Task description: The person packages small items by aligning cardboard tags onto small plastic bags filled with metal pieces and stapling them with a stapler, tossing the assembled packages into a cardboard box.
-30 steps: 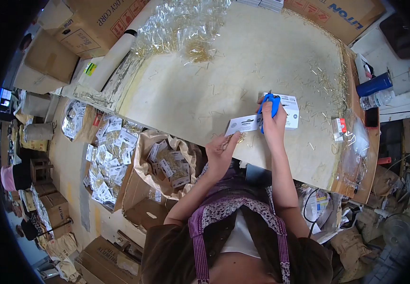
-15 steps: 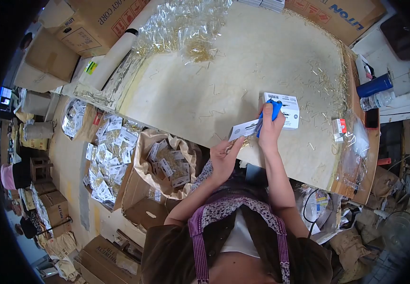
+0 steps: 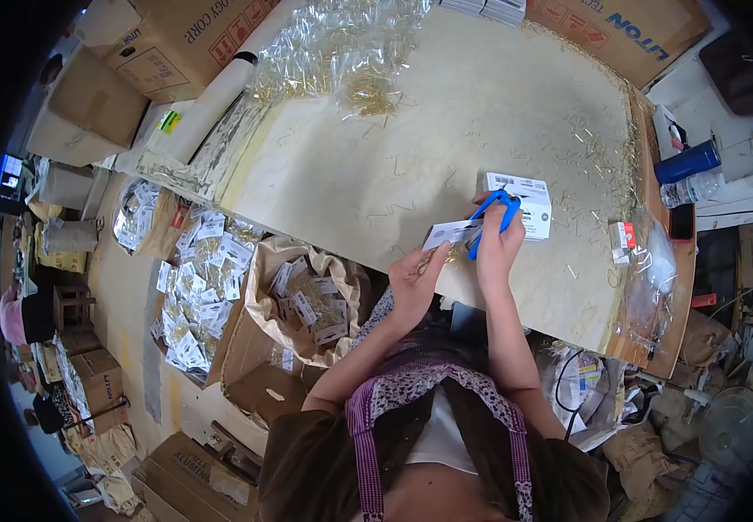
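My right hand (image 3: 500, 245) is wrapped round a blue hand-held stapler (image 3: 496, 205) that looks like pliers, its handles spread apart. Its lower end lies against a folded white printed card (image 3: 448, 233). Between thumb and fingers, my left hand (image 3: 415, 278) grips that card, with a clear bag of small gold-coloured pieces (image 3: 451, 252) partly hidden beneath it. Just beyond my right hand, a stack of white printed cards (image 3: 533, 193) lies on the table.
Bags of gold-coloured pieces (image 3: 333, 52) are heaped at the table's far left. Loose gold bits (image 3: 587, 143) are scattered on the right. Below the left edge stand a paper-lined box (image 3: 259, 270) and a pile of carded bags (image 3: 198, 296). A blue bottle (image 3: 688, 160) lies far right.
The stapler's handles have spread apart and it has turned slightly in my right hand. My left hand and the card have shifted very little.
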Tool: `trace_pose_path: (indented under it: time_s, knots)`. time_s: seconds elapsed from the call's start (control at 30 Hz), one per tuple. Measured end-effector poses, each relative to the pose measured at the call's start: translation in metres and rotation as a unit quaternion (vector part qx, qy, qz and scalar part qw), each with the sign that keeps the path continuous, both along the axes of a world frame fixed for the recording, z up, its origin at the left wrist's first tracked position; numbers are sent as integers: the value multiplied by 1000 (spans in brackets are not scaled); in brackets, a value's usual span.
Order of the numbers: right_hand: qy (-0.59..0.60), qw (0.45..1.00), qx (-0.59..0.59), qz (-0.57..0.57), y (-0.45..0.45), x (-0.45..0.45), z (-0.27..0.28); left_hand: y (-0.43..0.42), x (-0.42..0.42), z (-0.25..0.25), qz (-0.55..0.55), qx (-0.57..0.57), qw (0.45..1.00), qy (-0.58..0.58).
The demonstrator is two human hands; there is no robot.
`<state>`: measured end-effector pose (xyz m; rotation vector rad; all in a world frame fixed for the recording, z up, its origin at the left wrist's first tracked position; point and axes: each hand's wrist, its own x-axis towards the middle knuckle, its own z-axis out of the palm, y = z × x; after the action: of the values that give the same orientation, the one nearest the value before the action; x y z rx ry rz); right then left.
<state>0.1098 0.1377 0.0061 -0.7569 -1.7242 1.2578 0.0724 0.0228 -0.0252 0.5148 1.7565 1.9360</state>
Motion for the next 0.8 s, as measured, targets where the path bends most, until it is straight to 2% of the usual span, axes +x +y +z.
trace_pose_path:
  time_s: [0.03, 0.1, 0.23, 0.27, 0.3, 0.4, 0.5, 0.63, 0.7, 0.8]
  knots:
    - [0, 1000, 0, 1, 0, 0, -1, 0, 0, 0, 0, 10, 1000, 5]
    - [-7, 981, 186, -53, 0, -2, -1, -2, -1, 0, 0, 18, 1000, 11]
    - [-24, 962, 265, -63, -6, 0, 11, -2, 3, -4, -22, 13, 999, 40]
    - [34, 995, 90, -11, -16, 1, 15, 0, 7, -6, -25, 28, 998, 41]
    - [91, 991, -90, 40, -23, 0, 18, 0, 8, -9, -25, 28, 998, 40]
    - [138, 983, -116, 28, -28, -4, 16, 2, 12, -6, -35, 58, 997, 24]
    - [146, 981, -120, 43, -26, -3, 21, 3, 14, -7, -57, 20, 997, 48]
    - [152, 982, -106, 33, -24, -5, 15, 8, 16, -7, -34, 49, 998, 23]
    - [98, 992, -83, -13, -24, -3, 14, 8, 16, -5, -46, 47, 997, 44]
    - [72, 995, -69, -10, -23, -3, 12, 5, 18, -9, -50, 23, 998, 41]
